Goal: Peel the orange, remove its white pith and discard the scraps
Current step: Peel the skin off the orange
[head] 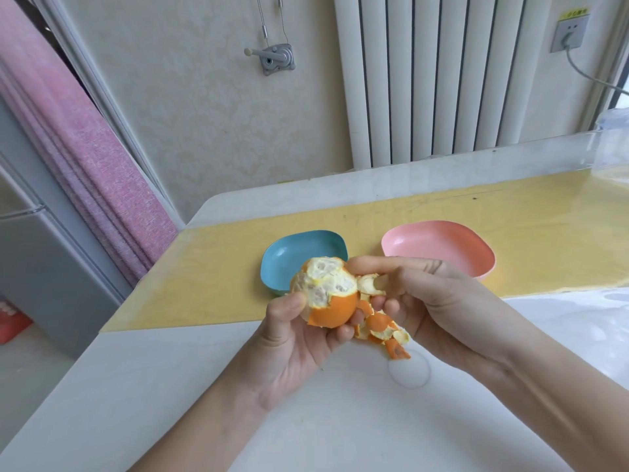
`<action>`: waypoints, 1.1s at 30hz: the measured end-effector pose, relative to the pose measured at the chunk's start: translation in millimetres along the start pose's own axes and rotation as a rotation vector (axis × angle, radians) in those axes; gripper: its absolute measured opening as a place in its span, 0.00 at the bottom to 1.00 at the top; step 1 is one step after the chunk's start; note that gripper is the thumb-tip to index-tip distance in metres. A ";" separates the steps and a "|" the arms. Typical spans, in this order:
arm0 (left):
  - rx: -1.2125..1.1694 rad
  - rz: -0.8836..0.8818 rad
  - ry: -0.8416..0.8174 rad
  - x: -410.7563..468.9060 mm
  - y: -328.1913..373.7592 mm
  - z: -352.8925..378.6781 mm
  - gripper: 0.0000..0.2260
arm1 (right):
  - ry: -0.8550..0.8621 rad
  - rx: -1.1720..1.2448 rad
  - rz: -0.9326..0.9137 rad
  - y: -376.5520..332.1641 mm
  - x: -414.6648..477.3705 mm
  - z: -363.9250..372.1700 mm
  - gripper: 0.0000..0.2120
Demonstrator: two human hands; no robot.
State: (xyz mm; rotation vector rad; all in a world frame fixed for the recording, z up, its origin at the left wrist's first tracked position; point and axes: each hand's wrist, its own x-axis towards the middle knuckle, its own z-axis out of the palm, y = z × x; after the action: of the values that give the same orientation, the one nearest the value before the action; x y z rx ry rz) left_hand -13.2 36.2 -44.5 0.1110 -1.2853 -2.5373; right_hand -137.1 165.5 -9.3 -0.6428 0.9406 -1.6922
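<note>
— How much room is there?
— The white table [170, 386] drops off at the left, with bare top under the hands. On the yellow mat [221, 267] behind them stand a blue bowl [299, 253] and a pink bowl [439, 247].
— And the hands?
— The left hand [299, 338] curls round the half-peeled orange [326, 294], held above the table. The right hand [432, 294] pinches a dangling peel strip [381, 327] beside it.

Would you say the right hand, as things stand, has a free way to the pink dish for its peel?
Probably yes. The right hand grips peel scraps just in front of the pink dish; nothing stands between them, and the left hand holds the orange off to the other side.
</note>
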 end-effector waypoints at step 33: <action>-0.056 -0.106 0.200 4.4 3.7 -3.5 0.35 | 0.265 -1.345 -0.556 22.7 17.0 -26.2 0.06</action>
State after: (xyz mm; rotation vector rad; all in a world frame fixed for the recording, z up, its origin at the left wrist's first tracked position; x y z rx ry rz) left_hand -15.9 30.1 -43.4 0.4202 -1.1587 -2.5699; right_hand -151.1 153.3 -43.2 -1.6799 2.2635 -1.4066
